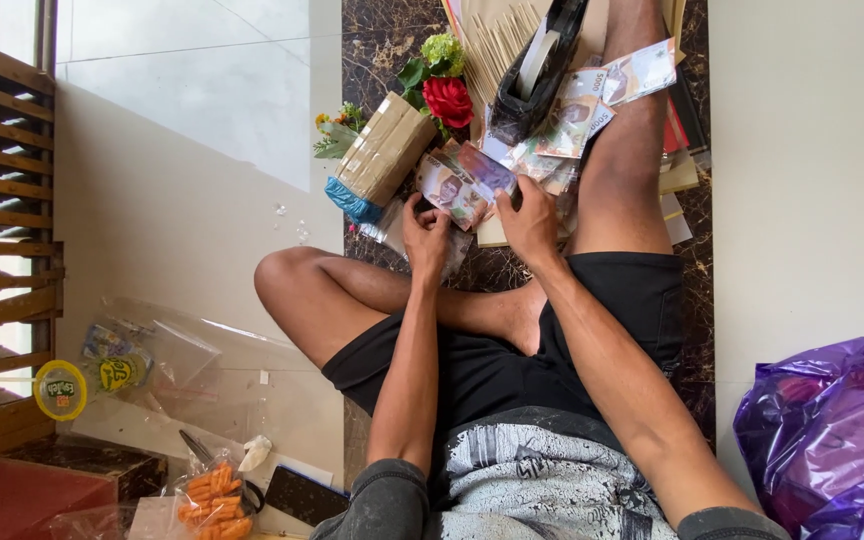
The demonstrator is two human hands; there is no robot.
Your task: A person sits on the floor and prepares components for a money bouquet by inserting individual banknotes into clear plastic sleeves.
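I sit cross-legged on the floor. My left hand (425,235) and my right hand (530,222) both grip a small fan of banknotes (464,180) held out over my legs. More banknotes (592,95) lie spread across my right shin. A black tape dispenser (537,70) rests just beyond the notes I hold. A tan wrapped block with a blue end (382,152) lies to the left of my hands.
An artificial red rose with green sprigs (444,95) and a bundle of thin wooden sticks (497,45) lie ahead. Clear plastic bags (167,365), a bag of orange snacks (214,505) and a dark phone (304,495) sit at left. A purple plastic bag (832,430) fills the lower right.
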